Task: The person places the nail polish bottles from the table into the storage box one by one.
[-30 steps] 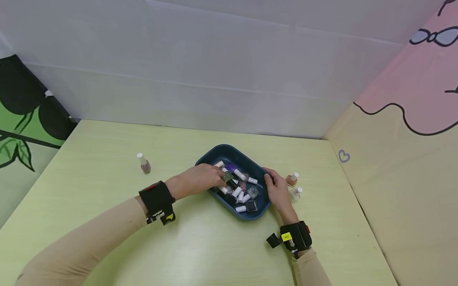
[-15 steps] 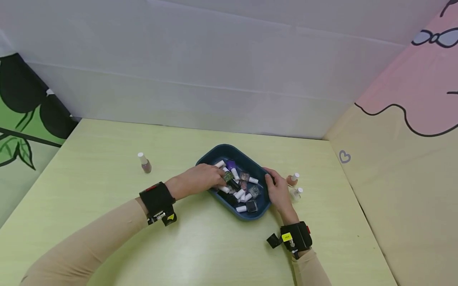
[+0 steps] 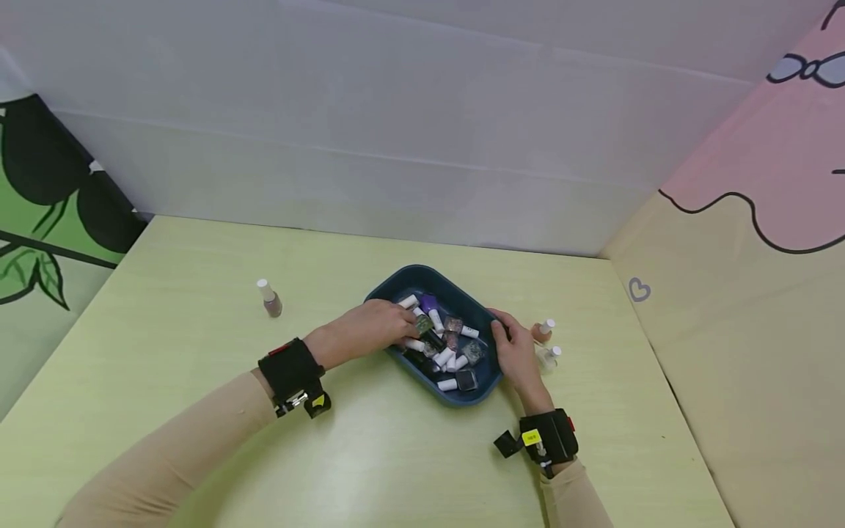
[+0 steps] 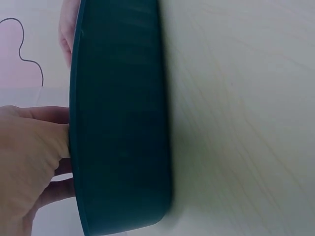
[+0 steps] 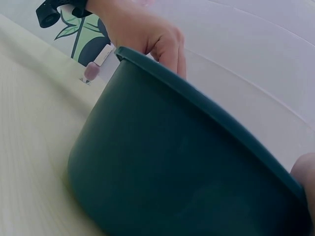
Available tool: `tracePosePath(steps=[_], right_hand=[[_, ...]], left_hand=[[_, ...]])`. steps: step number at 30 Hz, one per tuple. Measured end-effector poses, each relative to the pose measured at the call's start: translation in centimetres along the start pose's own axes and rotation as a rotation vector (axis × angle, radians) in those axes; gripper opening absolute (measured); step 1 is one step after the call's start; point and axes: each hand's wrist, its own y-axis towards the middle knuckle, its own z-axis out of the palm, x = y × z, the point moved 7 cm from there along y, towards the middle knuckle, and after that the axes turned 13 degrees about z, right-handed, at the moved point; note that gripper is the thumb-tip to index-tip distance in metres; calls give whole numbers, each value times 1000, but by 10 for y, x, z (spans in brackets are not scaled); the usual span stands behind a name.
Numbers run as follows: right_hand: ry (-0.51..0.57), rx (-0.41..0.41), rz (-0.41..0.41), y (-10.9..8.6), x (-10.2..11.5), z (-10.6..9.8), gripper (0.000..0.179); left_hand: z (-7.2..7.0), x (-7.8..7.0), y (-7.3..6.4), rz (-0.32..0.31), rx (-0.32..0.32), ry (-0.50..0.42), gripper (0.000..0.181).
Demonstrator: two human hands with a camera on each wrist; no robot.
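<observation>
A dark blue-green plastic basin [image 3: 452, 295] stands on the table, holding several small nail polish bottles, most with white caps. Among them are a purple bottle [image 3: 429, 302] and a green bottle [image 3: 425, 323] with a black cap. My left hand [image 3: 375, 326] reaches over the near-left rim, its fingers down among the bottles. The basin wall [image 4: 118, 118] hides those fingertips in the left wrist view, so whether they pinch a bottle is unclear. My right hand [image 3: 518, 359] grips the basin's right rim, thumb on top; only part of that hand [image 5: 306, 174] shows in the right wrist view.
One nail polish bottle [image 3: 270, 299] stands apart on the left of the table [image 3: 317, 455]. Beyond my right hand stand an orange-pink bottle [image 3: 543, 331] and a pale bottle [image 3: 549, 357]. A white sheet [image 3: 396, 132] closes off the back.
Inside the basin, the purple bottle and nearby white-capped bottles have shifted and turned slightly as my left fingers stay among them. My right hand keeps its hold on the rim.
</observation>
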Motion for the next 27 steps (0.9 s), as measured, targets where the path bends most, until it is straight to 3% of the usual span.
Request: tracePosePath(steps=[6, 12, 27], right_hand=[[-5, 1, -3, -1, 0, 0, 34], [4, 2, -21, 0, 0, -1, 34], [-6, -6, -21, 0, -1, 0, 33]], left_hand=[[0, 0, -3, -17, -19, 14, 11], [2, 0, -14, -76, -81, 13, 19], [-7, 5, -51, -234, -406, 13, 18]])
